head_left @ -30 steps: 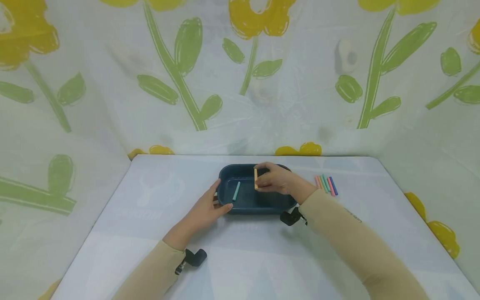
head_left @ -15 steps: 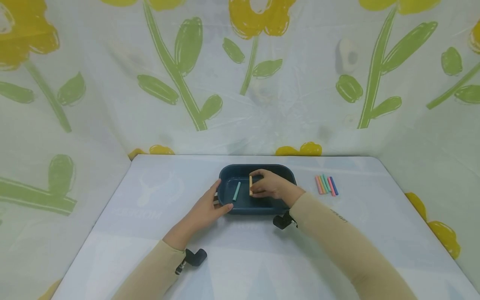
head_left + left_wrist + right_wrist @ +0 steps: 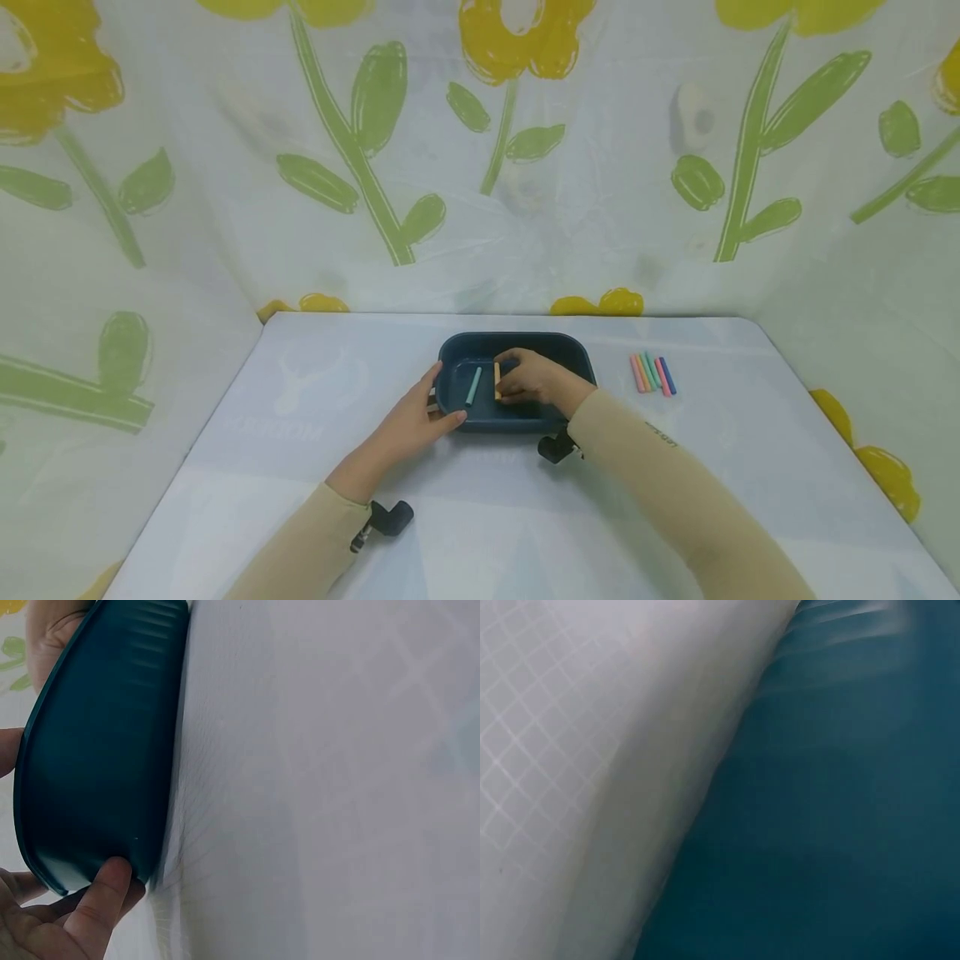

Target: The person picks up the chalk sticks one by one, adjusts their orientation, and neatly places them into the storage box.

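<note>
My left hand [image 3: 412,422] holds the left end of a dark blue tray [image 3: 517,426]. In the left wrist view, its fingertips [image 3: 112,879] press the tray's outer wall. Inside the tray, my right hand [image 3: 531,379] pinches an upright-looking yellow-orange chalk stick [image 3: 497,382] between thumb and fingers. Left of that stick, a green chalk stick [image 3: 473,387] lies slanted on the tray floor. Whether the yellow-orange stick touches the floor, I cannot tell. The right wrist view has the tray wall [image 3: 795,825] close up; neither the hand nor the chalk shows there.
To the right of the tray, several chalk sticks [image 3: 651,374] in pink, orange, green and blue lie side by side on the white table [image 3: 480,517]. A flower-printed cloth [image 3: 570,208] stands behind the table and along its sides.
My right hand has moved left and lower into the tray with the yellow-orange chalk stick, stopping nearer the green one. My left hand has stayed on the tray.
</note>
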`<state>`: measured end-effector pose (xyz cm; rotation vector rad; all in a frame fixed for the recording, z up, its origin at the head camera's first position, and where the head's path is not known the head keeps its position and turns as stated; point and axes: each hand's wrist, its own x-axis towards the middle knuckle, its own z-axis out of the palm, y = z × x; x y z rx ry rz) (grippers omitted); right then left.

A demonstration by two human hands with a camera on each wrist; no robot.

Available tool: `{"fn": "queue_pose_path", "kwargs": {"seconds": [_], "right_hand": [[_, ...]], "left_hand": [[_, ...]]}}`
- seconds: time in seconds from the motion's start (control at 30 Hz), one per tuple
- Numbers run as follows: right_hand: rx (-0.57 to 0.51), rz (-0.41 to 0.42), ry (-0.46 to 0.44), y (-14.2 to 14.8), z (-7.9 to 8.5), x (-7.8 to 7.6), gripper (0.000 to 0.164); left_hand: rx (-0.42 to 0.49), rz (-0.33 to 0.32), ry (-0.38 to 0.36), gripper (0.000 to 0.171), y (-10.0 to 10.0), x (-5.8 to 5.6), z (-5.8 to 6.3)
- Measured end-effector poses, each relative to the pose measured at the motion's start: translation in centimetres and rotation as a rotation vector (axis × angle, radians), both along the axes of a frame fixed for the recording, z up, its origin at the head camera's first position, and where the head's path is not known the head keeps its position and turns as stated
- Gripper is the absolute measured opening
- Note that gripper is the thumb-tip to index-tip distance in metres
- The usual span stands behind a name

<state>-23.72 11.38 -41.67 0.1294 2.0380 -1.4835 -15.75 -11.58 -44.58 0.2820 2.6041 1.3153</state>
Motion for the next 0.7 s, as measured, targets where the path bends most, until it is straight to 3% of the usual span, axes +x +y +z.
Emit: {"fn": "queue_pose_path", "kwargs": {"seconds": [0.7], "right_hand": [[0.092, 0.006, 0.027, -0.49, -0.65, -0.05, 0.061]], "left_hand": [[0.006, -0.006, 0.010, 0.097, -0.13, 0.07, 0.06]]}}
